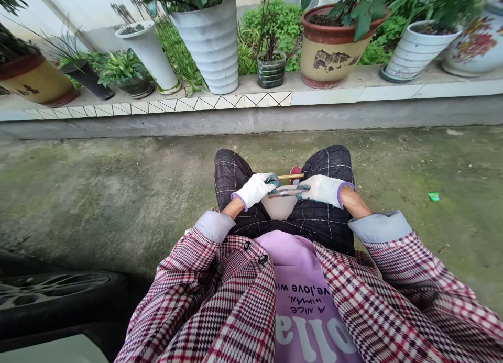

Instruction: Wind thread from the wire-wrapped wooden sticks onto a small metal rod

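I sit with my knees apart in dark checked trousers. Both hands wear white gloves with grey fingertips. My left hand [257,188] is closed, its fingertips pinching the end of a thin wooden stick [291,176] that runs to the right. My right hand [322,189] is closed on a grey metal tool [283,193], perhaps a blade, which points left toward the other hand. A small red thing [295,171] shows just behind the stick. A pale object [280,206] lies between my thighs under both hands.
A tiled ledge [251,98] runs across the back and carries several plant pots, among them a tall white ribbed pot [212,38] and a brown pot [334,43]. Mossy concrete ground [98,190] lies around me. A car wheel [51,289] sits at lower left. A green scrap [433,196] lies at right.
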A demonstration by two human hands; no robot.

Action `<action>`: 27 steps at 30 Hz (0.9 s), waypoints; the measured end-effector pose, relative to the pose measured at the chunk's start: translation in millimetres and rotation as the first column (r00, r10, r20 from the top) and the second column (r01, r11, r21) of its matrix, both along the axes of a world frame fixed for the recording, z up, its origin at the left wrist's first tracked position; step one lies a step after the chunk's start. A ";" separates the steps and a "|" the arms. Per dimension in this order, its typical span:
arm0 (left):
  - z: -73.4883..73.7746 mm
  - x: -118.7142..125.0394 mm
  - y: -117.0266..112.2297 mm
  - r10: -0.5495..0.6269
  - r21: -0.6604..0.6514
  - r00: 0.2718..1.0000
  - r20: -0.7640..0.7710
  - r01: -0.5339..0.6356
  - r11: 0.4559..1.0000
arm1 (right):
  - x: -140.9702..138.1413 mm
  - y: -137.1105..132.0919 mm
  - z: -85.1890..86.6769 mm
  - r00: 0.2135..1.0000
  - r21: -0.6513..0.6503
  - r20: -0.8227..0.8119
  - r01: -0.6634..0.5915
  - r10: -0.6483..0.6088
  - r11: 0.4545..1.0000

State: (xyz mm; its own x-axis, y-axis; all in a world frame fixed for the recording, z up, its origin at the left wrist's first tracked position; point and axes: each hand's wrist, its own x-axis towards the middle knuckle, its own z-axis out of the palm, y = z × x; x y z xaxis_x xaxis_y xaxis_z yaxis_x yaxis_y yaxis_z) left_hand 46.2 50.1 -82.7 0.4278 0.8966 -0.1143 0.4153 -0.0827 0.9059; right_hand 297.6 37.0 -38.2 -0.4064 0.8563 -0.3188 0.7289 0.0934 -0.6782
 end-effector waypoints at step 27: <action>-3.3 -0.4 0.5 -0.068 0.035 0.997 0.034 0.067 0.997 | -13.8 -1.6 9.5 0.956 -0.368 -0.267 -0.219 0.123 0.904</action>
